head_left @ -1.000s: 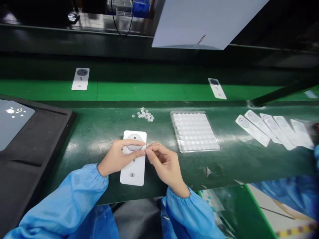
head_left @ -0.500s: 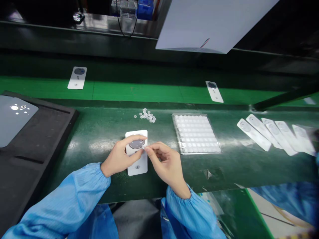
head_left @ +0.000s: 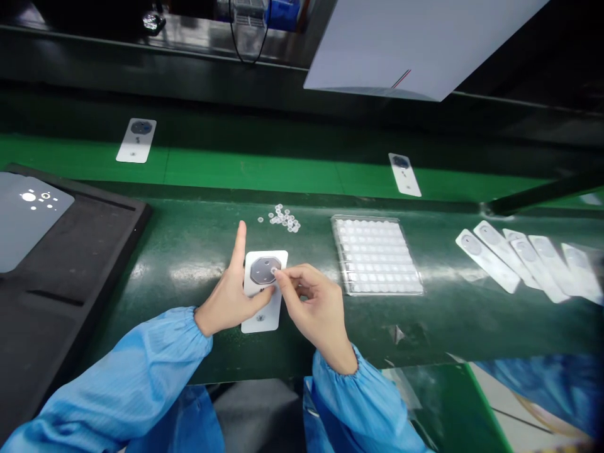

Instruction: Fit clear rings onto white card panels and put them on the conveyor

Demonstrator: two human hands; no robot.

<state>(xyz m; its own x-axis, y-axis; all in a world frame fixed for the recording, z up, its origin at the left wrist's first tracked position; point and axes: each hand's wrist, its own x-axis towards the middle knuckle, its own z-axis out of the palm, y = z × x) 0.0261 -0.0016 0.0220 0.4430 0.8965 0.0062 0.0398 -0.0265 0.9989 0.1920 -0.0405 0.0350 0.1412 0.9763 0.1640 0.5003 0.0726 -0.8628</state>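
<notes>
- Green worktop (head_left: 184, 245), a person in blue sleeves: at its near side, between two bare hands, sits a white panel (head_left: 270, 308), dark octagon uppermost.
- Right hand (head_left: 314, 305): thumb and forefinger pinch a small clear ring (head_left: 274, 270) over the octagon's right part, the panel directly beneath the fingertips.
- Left hand (head_left: 231, 299): thumb and forefinger spread wide, the thumb across the panel's face below the octagon, the forefinger pointing away along its upper left edge; how hard it presses cannot be told.
- Just beyond the panel: a scatter of loose rings (head_left: 285, 218).
- Right of the panel: a clear tray (head_left: 384, 294) with rows of whitish pieces; well to the right, a fan of similar panels (head_left: 488, 261).
- Left of the panel: a black tray (head_left: 94, 251) bearing a gray sheet (head_left: 23, 233).
- Farther beyond the panel: a bright green strip (head_left: 259, 173).
</notes>
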